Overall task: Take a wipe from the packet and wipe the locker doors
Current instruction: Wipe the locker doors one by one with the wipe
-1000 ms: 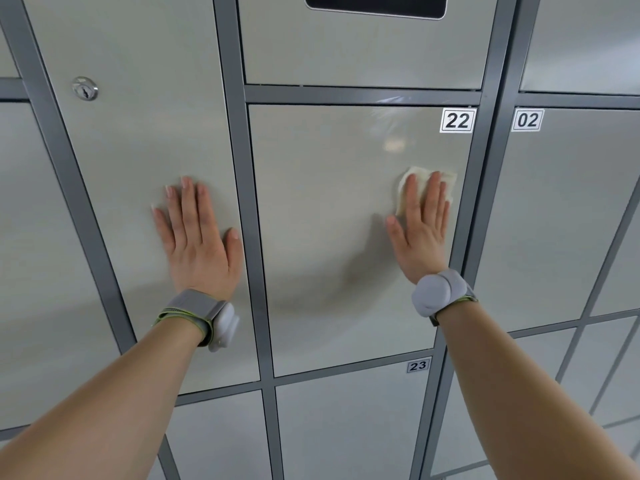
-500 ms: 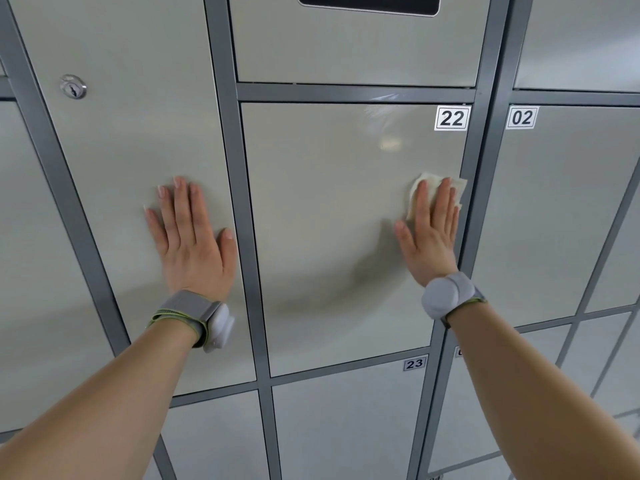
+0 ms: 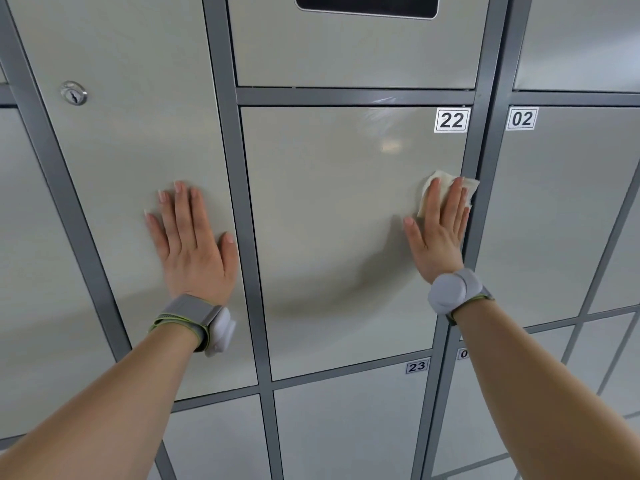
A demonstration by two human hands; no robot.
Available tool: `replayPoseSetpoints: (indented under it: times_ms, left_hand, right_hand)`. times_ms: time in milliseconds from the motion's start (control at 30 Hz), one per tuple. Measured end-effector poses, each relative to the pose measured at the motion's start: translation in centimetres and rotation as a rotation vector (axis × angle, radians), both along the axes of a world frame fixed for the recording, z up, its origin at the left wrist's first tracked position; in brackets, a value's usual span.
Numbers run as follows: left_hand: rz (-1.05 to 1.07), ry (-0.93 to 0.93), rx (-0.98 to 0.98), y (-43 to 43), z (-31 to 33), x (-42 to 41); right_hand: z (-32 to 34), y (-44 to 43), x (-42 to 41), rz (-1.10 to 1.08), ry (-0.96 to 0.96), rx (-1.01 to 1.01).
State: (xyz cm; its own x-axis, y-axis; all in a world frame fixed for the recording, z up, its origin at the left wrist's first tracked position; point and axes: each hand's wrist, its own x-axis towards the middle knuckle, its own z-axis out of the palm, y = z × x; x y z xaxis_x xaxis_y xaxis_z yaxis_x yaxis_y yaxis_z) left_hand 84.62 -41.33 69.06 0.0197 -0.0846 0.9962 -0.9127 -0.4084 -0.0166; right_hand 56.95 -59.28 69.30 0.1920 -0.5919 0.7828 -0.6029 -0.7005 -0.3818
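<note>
Pressing, not pinching: the grip of the right hand [image 3: 438, 233] is spread flat, and its straight fingers [image 3: 446, 202] hold the wipe [image 3: 471, 190] against door 22 [image 3: 332, 237], at this door's right edge, about mid-height. One corner of the wipe reaches the grey frame post [image 3: 485, 161]. The left hand [image 3: 192, 244] rests flat and open on the neighbouring door [image 3: 138, 150]. I think the wipe could slip from under the fingers, or catch in the gap at the frame, because nothing curls around it.
</note>
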Motion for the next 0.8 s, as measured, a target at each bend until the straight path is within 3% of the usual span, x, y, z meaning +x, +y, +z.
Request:
replayPoseSetpoints:
  times_ms: [333, 600, 800]
  left_hand:
    - [-0.004, 0.005, -0.003, 0.0, 0.0, -0.1]
    - [-0.007, 0.007, 0.009, 0.1, 0.1, -0.1]
    - [-0.005, 0.005, 0.011, 0.1, 0.1, -0.2]
  right_hand:
    - [-5.6, 1.7, 0.2, 0.033, 0.047, 0.109]
    - [-1.0, 1.2, 0.5, 0.012, -0.095, 0.111]
    - [-6.5, 3.7, 2.6, 0.045, 0.108, 0.11]
